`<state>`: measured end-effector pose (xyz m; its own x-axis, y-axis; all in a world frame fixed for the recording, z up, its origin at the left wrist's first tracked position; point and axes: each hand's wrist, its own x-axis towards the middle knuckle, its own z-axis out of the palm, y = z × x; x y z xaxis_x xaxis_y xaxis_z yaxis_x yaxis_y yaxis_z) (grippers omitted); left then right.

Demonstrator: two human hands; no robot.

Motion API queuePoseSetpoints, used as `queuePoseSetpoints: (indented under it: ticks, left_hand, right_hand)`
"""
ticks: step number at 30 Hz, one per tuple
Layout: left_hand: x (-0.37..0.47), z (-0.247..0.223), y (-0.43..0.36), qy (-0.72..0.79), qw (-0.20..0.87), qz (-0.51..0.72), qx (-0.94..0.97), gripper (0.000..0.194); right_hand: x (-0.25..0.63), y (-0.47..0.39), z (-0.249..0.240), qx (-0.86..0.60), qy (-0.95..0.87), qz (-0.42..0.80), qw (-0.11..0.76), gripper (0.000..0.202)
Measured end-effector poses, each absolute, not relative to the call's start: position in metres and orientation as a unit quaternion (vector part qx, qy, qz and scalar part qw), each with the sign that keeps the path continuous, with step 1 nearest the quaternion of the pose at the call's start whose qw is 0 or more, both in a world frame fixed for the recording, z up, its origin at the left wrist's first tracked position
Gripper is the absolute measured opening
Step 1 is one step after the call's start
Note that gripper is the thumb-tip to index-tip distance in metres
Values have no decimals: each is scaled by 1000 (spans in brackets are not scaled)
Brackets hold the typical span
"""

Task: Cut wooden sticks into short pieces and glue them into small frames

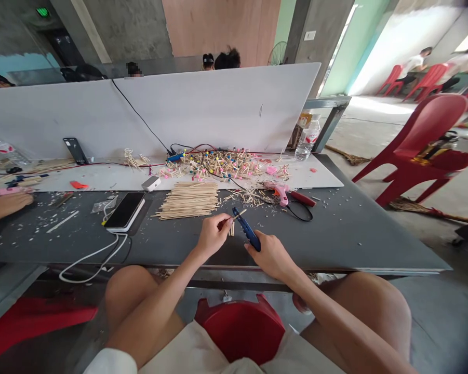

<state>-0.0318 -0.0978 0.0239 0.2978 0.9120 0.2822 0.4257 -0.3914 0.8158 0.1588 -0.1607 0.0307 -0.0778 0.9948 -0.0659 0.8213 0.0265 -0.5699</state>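
Between the fingertips of my left hand is a thin wooden stick, held above the table's front part. My right hand is wrapped round the handles of dark blue pliers. The jaws of the pliers are at the stick, just beyond my left fingertips; whether they bite into it is too small to tell. A few short stick pieces lie right below. Behind my left hand lies a flat pile of long wooden sticks.
A heap of short sticks with coloured ends lies along the white board. Nearby are a pink glue gun, a red-handled tool, a phone with a white cable and a water bottle. Another person's hand rests at the left.
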Motion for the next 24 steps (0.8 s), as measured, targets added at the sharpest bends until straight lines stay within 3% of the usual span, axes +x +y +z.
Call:
queuePoseSetpoints:
  ticks: [24]
  left_hand:
    - [-31, 25, -91, 463, 357, 358, 728, 30]
  right_hand:
    - [160, -161, 32, -644, -698, 249, 188, 15]
